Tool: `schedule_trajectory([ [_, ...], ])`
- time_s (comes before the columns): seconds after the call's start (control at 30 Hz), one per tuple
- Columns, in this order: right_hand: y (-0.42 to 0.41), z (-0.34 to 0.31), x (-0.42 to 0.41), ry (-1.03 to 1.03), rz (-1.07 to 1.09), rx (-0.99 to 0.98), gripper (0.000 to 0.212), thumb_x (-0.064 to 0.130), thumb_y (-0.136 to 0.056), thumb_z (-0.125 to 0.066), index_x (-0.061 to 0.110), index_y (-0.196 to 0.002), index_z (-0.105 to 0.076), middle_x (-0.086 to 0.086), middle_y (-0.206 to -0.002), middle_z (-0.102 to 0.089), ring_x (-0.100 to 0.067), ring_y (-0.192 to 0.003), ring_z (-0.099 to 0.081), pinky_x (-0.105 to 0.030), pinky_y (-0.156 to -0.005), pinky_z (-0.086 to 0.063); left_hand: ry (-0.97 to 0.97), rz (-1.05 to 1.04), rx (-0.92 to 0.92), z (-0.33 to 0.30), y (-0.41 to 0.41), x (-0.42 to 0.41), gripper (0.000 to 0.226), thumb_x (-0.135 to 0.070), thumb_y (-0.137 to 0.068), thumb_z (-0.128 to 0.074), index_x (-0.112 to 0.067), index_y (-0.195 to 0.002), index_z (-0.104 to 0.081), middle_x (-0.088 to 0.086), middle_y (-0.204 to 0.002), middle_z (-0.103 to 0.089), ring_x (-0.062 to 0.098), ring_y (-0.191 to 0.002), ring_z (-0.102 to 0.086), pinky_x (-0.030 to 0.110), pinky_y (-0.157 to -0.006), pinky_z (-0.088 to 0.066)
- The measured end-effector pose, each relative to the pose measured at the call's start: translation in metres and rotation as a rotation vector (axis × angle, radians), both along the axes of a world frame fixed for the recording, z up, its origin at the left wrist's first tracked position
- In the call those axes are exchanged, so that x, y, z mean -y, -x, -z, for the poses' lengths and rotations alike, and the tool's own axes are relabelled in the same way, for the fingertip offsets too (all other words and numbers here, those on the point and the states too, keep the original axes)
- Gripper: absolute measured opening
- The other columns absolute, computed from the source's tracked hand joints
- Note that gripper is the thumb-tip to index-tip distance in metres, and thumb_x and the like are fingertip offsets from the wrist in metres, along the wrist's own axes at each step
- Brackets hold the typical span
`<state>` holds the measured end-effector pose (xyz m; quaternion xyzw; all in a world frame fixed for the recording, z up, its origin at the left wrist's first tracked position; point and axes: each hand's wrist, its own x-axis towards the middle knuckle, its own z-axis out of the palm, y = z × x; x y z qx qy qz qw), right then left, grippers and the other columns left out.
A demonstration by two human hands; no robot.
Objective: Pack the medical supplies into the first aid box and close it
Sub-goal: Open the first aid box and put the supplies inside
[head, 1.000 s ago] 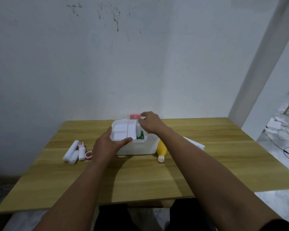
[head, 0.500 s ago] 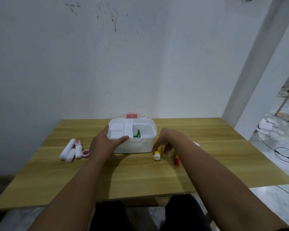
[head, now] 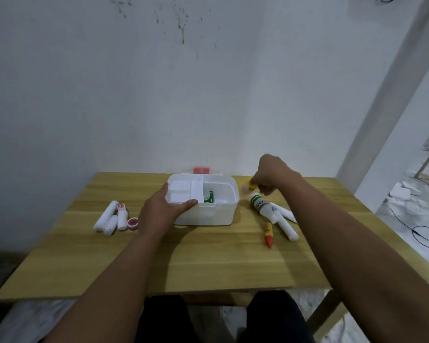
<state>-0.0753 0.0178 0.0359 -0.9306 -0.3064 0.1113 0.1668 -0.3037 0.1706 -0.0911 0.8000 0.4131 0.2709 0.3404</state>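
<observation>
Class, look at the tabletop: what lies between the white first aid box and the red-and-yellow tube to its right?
In the head view, only bare table lies between the first aid box and the red-and-yellow tube.

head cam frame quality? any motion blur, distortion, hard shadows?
Head view: motion blur smears the yellow bottle in the right hand; the left hand on the first aid box is sharper. Wide-angle bending shows in the leaning pillar. Lighting is soft, with faint shadows under the forearms on the table. No glare, though the white box interior is near washed out.
</observation>
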Motion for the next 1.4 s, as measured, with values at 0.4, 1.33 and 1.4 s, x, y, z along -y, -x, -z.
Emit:
schedule_trajectory([
  [0.4, 0.017, -0.037, -0.046, -0.332, -0.178, 0.002, 0.035, 0.0, -0.075, -0.082, -0.001, -0.109, -0.071, -0.018, -0.098, -0.07, -0.031, -0.066, -0.076, -0.042, -0.058, -0.065, -0.004, -0.01, -0.002, 0.001, -0.001, 0.0, 0.123, -0.09, -0.057, -0.07, -0.029, -0.159, -0.039, 0.0, -0.153, -0.056, 0.028, -0.136, -0.054, 0.048, -0.101, -0.053],
  [1.33, -0.018, 0.028, -0.042, -0.293, -0.043, 0.189, 0.036, 0.012, -0.086, -0.064, 0.017, -0.12, -0.072, -0.004, -0.119, -0.072, -0.026, -0.106, -0.068, -0.031, -0.082, -0.052, -0.033, -0.027, -0.02, 0.007, -0.005, -0.004, 0.119, -0.083, -0.063, -0.074, -0.027, -0.161, -0.037, 0.004, -0.156, -0.053, 0.032, -0.138, -0.052, 0.052, -0.101, -0.055],
  [1.4, -0.027, 0.032, -0.032, -0.201, -0.009, 0.187, 0.032, 0.011, -0.085, -0.064, 0.015, -0.116, -0.071, -0.005, -0.111, -0.072, -0.027, -0.098, -0.069, -0.034, -0.081, -0.057, -0.031, -0.022, -0.014, 0.007, -0.004, -0.004, 0.118, -0.084, -0.063, -0.074, -0.027, -0.161, -0.037, 0.003, -0.155, -0.054, 0.032, -0.138, -0.053, 0.052, -0.101, -0.055],
])
